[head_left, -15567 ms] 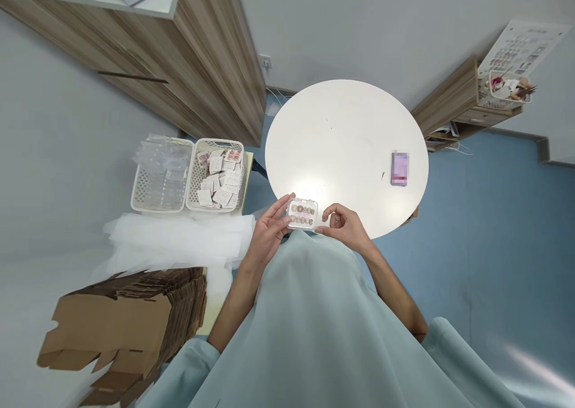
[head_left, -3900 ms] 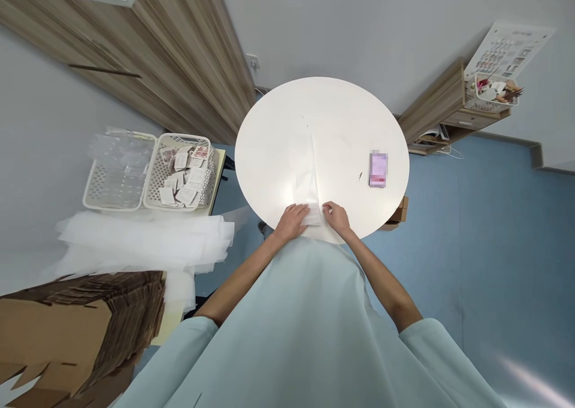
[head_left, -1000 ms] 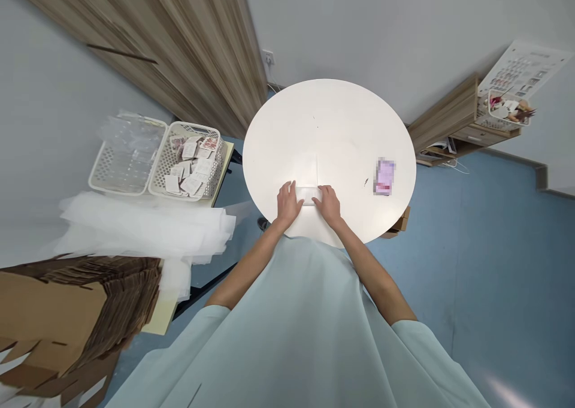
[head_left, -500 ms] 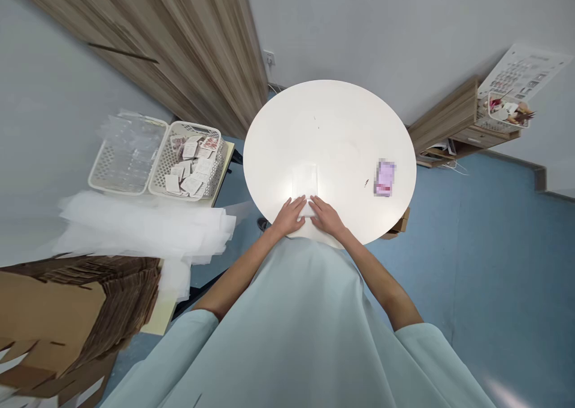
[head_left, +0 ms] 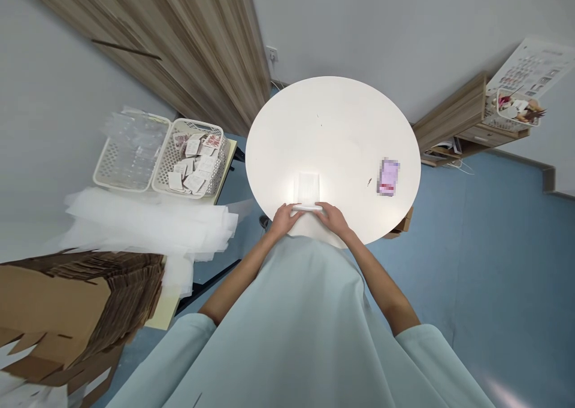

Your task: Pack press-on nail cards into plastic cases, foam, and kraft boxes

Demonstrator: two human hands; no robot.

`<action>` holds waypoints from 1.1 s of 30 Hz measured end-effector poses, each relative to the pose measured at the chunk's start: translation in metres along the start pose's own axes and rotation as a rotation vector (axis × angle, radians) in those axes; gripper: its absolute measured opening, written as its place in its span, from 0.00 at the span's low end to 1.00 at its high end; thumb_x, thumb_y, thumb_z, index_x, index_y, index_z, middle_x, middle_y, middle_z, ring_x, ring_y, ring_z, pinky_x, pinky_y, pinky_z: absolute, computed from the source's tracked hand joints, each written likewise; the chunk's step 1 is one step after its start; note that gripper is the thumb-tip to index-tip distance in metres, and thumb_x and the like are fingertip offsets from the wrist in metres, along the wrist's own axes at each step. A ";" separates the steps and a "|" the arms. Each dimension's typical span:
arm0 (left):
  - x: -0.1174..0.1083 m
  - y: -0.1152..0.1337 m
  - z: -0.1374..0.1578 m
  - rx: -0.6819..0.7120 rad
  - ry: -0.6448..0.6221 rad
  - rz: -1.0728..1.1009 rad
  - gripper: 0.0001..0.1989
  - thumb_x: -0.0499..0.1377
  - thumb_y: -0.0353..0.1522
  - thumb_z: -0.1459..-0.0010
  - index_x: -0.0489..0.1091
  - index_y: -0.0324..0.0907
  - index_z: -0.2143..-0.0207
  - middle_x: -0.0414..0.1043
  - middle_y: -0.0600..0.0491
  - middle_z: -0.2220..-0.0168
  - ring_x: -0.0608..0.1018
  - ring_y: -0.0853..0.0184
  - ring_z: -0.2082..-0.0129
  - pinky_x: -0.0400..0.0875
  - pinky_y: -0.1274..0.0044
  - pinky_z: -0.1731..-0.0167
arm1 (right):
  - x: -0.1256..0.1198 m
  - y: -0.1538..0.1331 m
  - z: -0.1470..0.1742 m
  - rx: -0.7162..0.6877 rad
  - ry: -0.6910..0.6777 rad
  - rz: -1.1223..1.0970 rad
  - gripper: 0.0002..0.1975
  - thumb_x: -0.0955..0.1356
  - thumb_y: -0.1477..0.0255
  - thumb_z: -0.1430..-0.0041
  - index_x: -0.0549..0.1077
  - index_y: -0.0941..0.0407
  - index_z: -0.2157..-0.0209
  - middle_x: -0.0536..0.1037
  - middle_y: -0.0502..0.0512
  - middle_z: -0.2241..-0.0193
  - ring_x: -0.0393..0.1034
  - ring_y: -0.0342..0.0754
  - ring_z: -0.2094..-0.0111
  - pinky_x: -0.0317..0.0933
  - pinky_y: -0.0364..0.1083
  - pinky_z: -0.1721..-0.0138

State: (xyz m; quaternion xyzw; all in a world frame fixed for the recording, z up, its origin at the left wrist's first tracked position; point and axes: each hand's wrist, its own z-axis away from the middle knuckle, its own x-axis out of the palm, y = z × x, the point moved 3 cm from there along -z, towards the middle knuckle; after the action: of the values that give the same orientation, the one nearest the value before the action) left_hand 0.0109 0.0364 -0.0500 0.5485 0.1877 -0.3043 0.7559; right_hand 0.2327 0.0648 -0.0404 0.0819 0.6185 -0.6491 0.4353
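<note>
A thin, translucent white packing sheet point(head_left: 307, 186) lies on the round white table point(head_left: 332, 114), close to its near edge. The end nearest me is turned over into a narrow, flat bundle, and whatever may be inside it is hidden. My left hand point(head_left: 284, 218) pinches the left end of this bundle, thumb on the near side and fingers on the far side. At the right end, my right hand point(head_left: 333, 217) grips it the same way.
A purple phone-like object point(head_left: 387, 177), blurred, lies on the table's right. Leftward stand a basket of clear plastic bags point(head_left: 130, 150), a basket of small cards point(head_left: 193, 162), stacked white sheets point(head_left: 153, 219) and flattened cardboard boxes point(head_left: 54, 312). Shelves point(head_left: 462, 120) stand at right.
My hands lay flat over the sheet's near part; now they grip the two ends of the turned-over bundle, slightly farther apart. The view has shifted a little.
</note>
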 end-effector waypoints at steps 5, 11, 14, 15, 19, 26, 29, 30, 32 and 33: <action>-0.003 0.003 -0.014 -0.155 0.084 -0.036 0.21 0.58 0.47 0.31 0.75 0.43 0.71 0.79 0.48 0.68 0.78 0.59 0.65 0.68 0.71 0.62 | 0.001 -0.004 -0.017 0.071 0.048 0.004 0.15 0.61 0.64 0.24 0.75 0.55 0.47 0.81 0.59 0.52 0.77 0.53 0.55 0.69 0.49 0.51; 0.001 0.007 -0.027 -0.220 0.151 -0.058 0.18 0.59 0.43 0.33 0.71 0.44 0.73 0.76 0.50 0.72 0.75 0.61 0.69 0.63 0.72 0.65 | 0.003 -0.002 -0.033 0.158 0.106 0.041 0.11 0.64 0.66 0.26 0.77 0.55 0.57 0.78 0.58 0.59 0.73 0.51 0.60 0.67 0.48 0.55; 0.002 0.008 -0.033 -0.230 0.158 -0.058 0.12 0.60 0.42 0.33 0.75 0.43 0.64 0.79 0.48 0.64 0.79 0.58 0.62 0.68 0.70 0.58 | 0.001 0.001 -0.039 0.237 0.143 0.076 0.10 0.66 0.66 0.28 0.76 0.55 0.53 0.78 0.59 0.56 0.74 0.53 0.57 0.69 0.50 0.55; 0.001 0.008 -0.035 -0.233 0.183 -0.066 0.11 0.62 0.41 0.33 0.76 0.43 0.57 0.80 0.46 0.59 0.80 0.56 0.57 0.70 0.69 0.55 | 0.000 0.001 -0.041 0.256 0.160 0.093 0.12 0.67 0.66 0.29 0.75 0.55 0.49 0.78 0.60 0.54 0.74 0.54 0.55 0.69 0.51 0.54; -0.004 0.014 -0.048 -0.029 0.286 -0.189 0.31 0.64 0.33 0.37 0.64 0.39 0.34 0.69 0.36 0.35 0.72 0.47 0.35 0.67 0.58 0.38 | -0.002 -0.008 -0.052 0.122 0.169 0.218 0.23 0.67 0.73 0.31 0.69 0.56 0.36 0.73 0.66 0.40 0.67 0.60 0.39 0.69 0.57 0.43; 0.008 0.023 -0.048 0.390 -0.002 -0.304 0.25 0.49 0.24 0.34 0.69 0.34 0.37 0.65 0.36 0.30 0.67 0.54 0.28 0.54 0.56 0.26 | 0.001 -0.009 -0.046 -0.145 -0.052 0.325 0.29 0.70 0.72 0.33 0.67 0.57 0.32 0.61 0.64 0.26 0.56 0.60 0.26 0.61 0.60 0.30; 0.012 0.016 -0.022 0.439 -0.021 -0.277 0.26 0.54 0.28 0.34 0.67 0.36 0.34 0.62 0.37 0.28 0.64 0.55 0.26 0.53 0.55 0.25 | 0.005 -0.004 -0.021 -0.195 -0.052 0.340 0.28 0.70 0.71 0.31 0.68 0.58 0.32 0.63 0.65 0.27 0.58 0.60 0.27 0.61 0.60 0.30; 0.013 0.013 -0.011 0.444 -0.036 -0.260 0.27 0.56 0.31 0.34 0.66 0.38 0.33 0.61 0.38 0.27 0.63 0.55 0.26 0.52 0.55 0.25 | 0.008 -0.003 -0.010 -0.211 -0.053 0.330 0.27 0.69 0.69 0.30 0.68 0.57 0.32 0.63 0.65 0.27 0.58 0.60 0.27 0.61 0.60 0.30; 0.015 0.007 0.010 0.431 -0.084 -0.224 0.30 0.60 0.35 0.35 0.63 0.40 0.31 0.59 0.39 0.26 0.61 0.55 0.25 0.50 0.54 0.25 | 0.013 -0.002 0.010 -0.221 -0.069 0.298 0.26 0.69 0.66 0.29 0.68 0.56 0.32 0.64 0.65 0.28 0.59 0.59 0.27 0.60 0.61 0.30; 0.016 0.005 0.019 0.416 -0.115 -0.209 0.32 0.61 0.36 0.35 0.62 0.41 0.30 0.57 0.40 0.25 0.60 0.56 0.24 0.49 0.55 0.24 | 0.015 -0.001 0.018 -0.216 -0.080 0.280 0.26 0.69 0.65 0.28 0.68 0.55 0.32 0.63 0.64 0.27 0.58 0.59 0.27 0.60 0.61 0.30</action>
State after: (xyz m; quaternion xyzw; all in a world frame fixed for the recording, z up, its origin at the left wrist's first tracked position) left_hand 0.0250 0.0158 -0.0499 0.6519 0.1335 -0.4437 0.6003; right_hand 0.2302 0.0417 -0.0454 0.0939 0.6494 -0.5147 0.5518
